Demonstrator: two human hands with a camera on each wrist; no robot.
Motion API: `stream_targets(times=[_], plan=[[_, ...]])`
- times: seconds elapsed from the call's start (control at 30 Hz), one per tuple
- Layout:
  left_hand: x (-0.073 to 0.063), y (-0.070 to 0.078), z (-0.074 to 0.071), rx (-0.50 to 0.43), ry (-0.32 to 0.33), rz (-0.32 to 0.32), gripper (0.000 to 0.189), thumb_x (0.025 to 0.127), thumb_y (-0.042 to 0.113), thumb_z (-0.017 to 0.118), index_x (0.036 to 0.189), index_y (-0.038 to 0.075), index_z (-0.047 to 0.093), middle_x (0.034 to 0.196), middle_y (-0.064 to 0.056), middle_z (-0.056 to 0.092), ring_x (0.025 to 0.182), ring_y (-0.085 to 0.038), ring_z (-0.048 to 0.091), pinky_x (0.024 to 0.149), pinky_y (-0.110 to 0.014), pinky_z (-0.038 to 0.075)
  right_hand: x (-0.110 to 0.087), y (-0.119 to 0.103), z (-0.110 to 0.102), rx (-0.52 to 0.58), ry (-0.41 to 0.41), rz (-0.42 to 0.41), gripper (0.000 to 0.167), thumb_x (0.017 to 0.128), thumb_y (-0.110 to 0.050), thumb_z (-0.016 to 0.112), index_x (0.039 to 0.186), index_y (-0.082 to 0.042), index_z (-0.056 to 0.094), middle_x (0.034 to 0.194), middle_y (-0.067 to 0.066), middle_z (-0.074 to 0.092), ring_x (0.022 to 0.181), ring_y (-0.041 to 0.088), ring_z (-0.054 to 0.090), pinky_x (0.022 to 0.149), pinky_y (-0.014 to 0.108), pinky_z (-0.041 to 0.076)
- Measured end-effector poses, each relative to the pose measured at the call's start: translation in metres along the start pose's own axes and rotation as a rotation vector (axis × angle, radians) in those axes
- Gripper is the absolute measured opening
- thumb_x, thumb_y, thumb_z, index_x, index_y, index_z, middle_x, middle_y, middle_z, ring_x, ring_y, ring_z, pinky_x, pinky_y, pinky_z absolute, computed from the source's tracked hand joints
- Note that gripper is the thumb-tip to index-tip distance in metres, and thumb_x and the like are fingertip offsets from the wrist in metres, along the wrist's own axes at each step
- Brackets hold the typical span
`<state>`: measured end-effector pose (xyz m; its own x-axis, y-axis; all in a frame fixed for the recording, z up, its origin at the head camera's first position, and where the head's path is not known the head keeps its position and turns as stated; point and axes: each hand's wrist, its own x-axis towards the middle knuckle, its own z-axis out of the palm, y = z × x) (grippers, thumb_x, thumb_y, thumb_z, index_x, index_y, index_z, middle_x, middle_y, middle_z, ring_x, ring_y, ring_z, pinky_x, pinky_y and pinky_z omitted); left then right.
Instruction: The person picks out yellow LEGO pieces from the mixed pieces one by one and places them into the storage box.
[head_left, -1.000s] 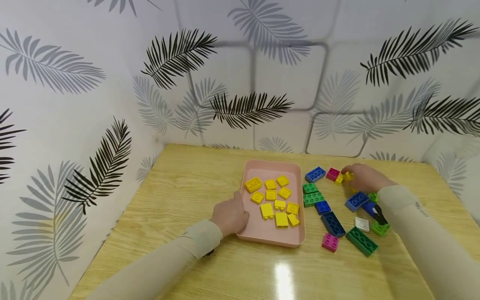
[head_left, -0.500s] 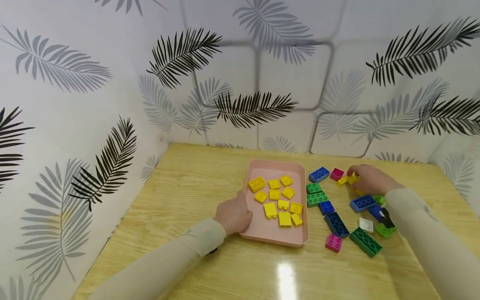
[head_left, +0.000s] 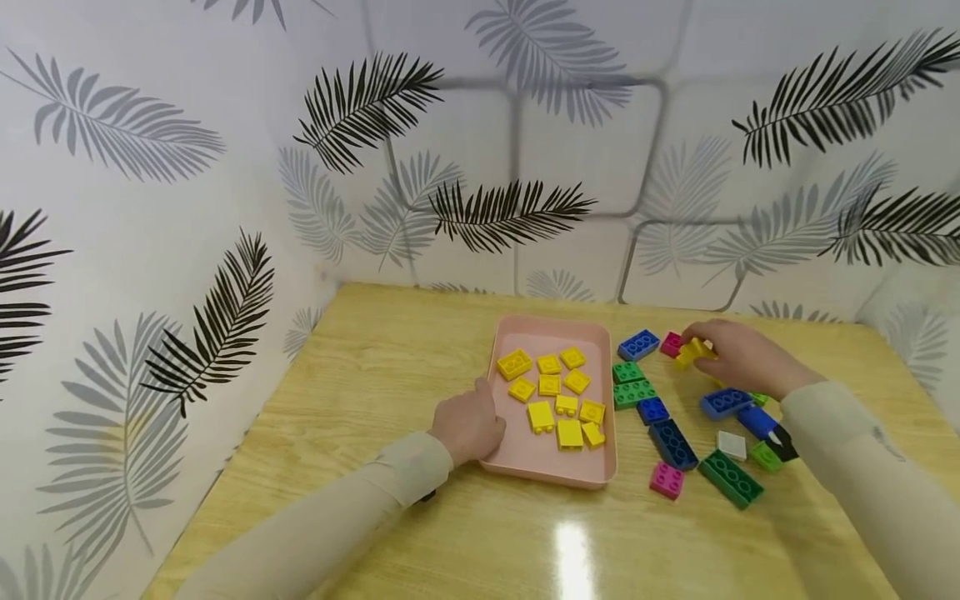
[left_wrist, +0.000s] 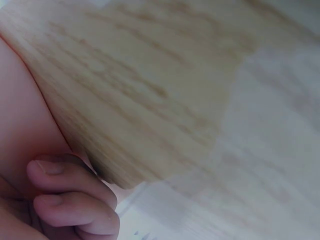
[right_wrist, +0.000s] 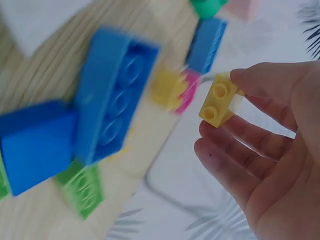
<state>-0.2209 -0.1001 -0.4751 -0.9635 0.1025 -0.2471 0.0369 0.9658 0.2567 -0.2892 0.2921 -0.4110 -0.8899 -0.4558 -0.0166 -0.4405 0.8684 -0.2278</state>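
Note:
My left hand (head_left: 468, 423) grips the left rim of a shallow pink tray (head_left: 517, 472), its thumb towards the inside. In the left wrist view its fingers (left_wrist: 82, 217) are curled. Several yellow toy building bricks (head_left: 569, 435) lie spread in the tray. To the right, my right hand (head_left: 742, 354) pinches a small yellow brick (right_wrist: 218, 99) between thumb and fingertips, studs showing in the right wrist view. Another yellow brick (right_wrist: 167, 90) lies below it beside a magenta brick (right_wrist: 189, 90). The held brick partly overlaps these in the head view.
Right of the tray lie blue (head_left: 639, 345), green (head_left: 633, 394), dark blue (head_left: 672, 444), pink (head_left: 667, 481), dark green (head_left: 731, 478) and white (head_left: 731, 445) bricks. A blue brick (head_left: 725, 403) lies near the right wrist. A patterned wall (head_left: 562, 258) borders the wooden table (head_left: 390, 350).
My right hand has picked up the yellow brick and shifted slightly left, over the neighbouring yellow brick. The left hand stays at the tray rim. The head view has shifted a little.

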Motion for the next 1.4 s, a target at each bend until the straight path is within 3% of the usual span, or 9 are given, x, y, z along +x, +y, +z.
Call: stream_targets(times=[0.17,0.33,0.47,0.67,0.87,1.0,1.4], plan=[[0.000,0.000,0.000,0.013,-0.003,-0.004,0.069,0.097,0.031,0.054,0.151,-0.004,0.031,0.075,-0.005,0.059,0.061,-0.019,0.057,0.056,-0.033,0.046,-0.005,-0.042,-0.005,0.015,0.012,-0.087,0.032,0.092,-0.010,0.071,0.123,-0.008,0.065,0.117,0.015,0.067,0.097,0.029,0.065,0.084,0.050,0.055],[0.001,0.001,-0.001,0.015,-0.004,-0.007,0.067,0.097,0.031,0.054,0.151,-0.003,0.032,0.074,-0.005,0.060,0.060,-0.019,0.057,0.056,-0.033,0.046,-0.007,-0.085,-0.004,0.022,-0.027,-0.162,0.031,0.092,-0.015,0.073,0.122,-0.013,0.065,0.113,0.005,0.066,0.087,0.016,0.061,0.076,0.036,0.055],[0.000,0.002,-0.003,0.024,-0.010,-0.005,0.067,0.097,0.031,0.054,0.151,-0.003,0.032,0.077,-0.006,0.061,0.062,-0.019,0.058,0.058,-0.034,0.047,-0.008,-0.115,0.004,0.015,-0.072,-0.206,0.034,0.090,-0.019,0.076,0.123,-0.017,0.066,0.117,0.000,0.066,0.093,0.013,0.062,0.082,0.035,0.057],[0.002,0.002,-0.004,0.023,-0.015,-0.007,0.068,0.097,0.032,0.054,0.151,-0.002,0.031,0.078,-0.006,0.061,0.062,-0.019,0.058,0.059,-0.034,0.048,-0.011,-0.150,0.016,0.031,-0.178,-0.245,0.036,0.090,-0.019,0.077,0.124,-0.022,0.067,0.126,-0.003,0.063,0.107,0.018,0.063,0.094,0.041,0.054],[0.001,0.001,-0.004,0.022,-0.002,0.001,0.067,0.097,0.031,0.055,0.150,-0.003,0.033,0.077,-0.006,0.062,0.062,-0.019,0.058,0.058,-0.034,0.048,-0.014,-0.168,0.028,0.102,-0.289,-0.277,0.032,0.091,-0.019,0.076,0.120,-0.028,0.070,0.130,-0.006,0.063,0.115,0.018,0.061,0.101,0.045,0.050],[0.001,0.001,-0.003,0.012,-0.002,0.001,0.065,0.097,0.030,0.055,0.149,-0.003,0.033,0.075,-0.006,0.061,0.061,-0.020,0.058,0.056,-0.034,0.047,-0.015,-0.174,0.035,0.109,-0.342,-0.268,0.027,0.090,-0.022,0.077,0.114,-0.032,0.071,0.124,-0.010,0.064,0.108,0.013,0.061,0.099,0.041,0.051],[0.001,0.000,-0.003,0.019,0.003,0.007,0.063,0.097,0.031,0.055,0.147,-0.003,0.036,0.075,-0.005,0.061,0.061,-0.019,0.058,0.057,-0.034,0.047,-0.018,-0.179,0.046,0.003,-0.356,-0.232,0.035,0.087,-0.020,0.080,0.119,-0.031,0.070,0.124,-0.008,0.068,0.099,0.011,0.062,0.097,0.041,0.053]])
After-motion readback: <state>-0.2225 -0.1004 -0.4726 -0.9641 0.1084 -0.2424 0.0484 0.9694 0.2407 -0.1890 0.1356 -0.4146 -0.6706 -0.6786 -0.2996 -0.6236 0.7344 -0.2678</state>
